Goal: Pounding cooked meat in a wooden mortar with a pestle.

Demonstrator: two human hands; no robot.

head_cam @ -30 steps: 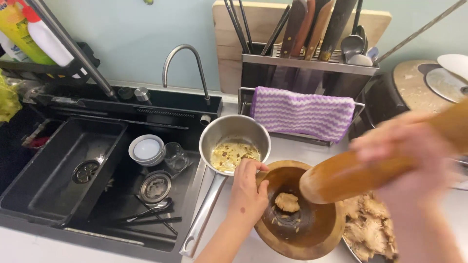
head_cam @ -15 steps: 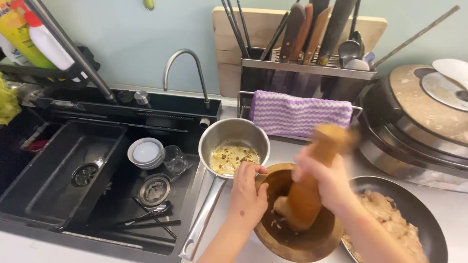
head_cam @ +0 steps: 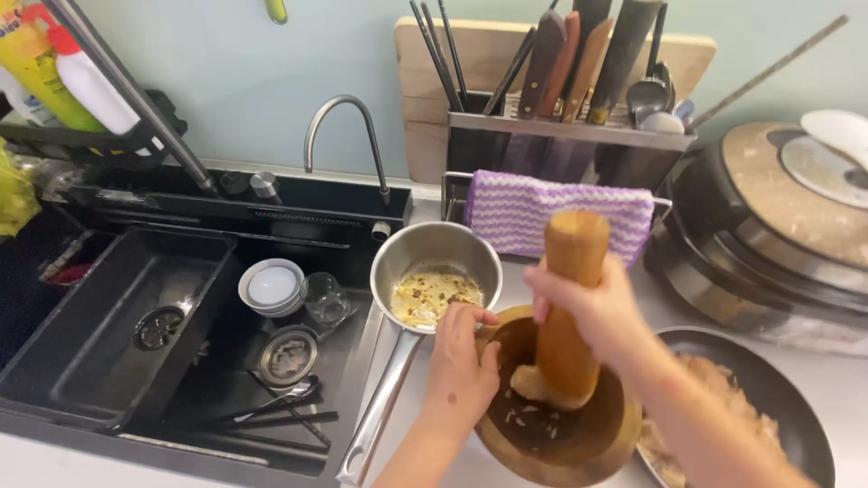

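Observation:
A round wooden mortar [head_cam: 579, 443] sits on the counter in front of me, with pale food bits inside. My right hand [head_cam: 597, 307] is wrapped around a thick wooden pestle [head_cam: 568, 298], which stands upright with its lower end inside the mortar. My left hand [head_cam: 461, 361] grips the mortar's left rim. Just behind it is a steel saucepan [head_cam: 436, 258] holding yellowish leftovers, its long handle pointing toward me.
A black sink [head_cam: 117, 343] on the left holds small bowls [head_cam: 271, 287], a glass and cutlery. A dark pan with pale shredded food [head_cam: 768, 407] lies at the right. Behind are a knife rack [head_cam: 561, 136], a purple striped cloth [head_cam: 561, 212] and a large cooker [head_cam: 787, 235].
My right hand swung the pestle from tilted out at the right into the mortar and now holds it upright there. My left hand stayed on the rim.

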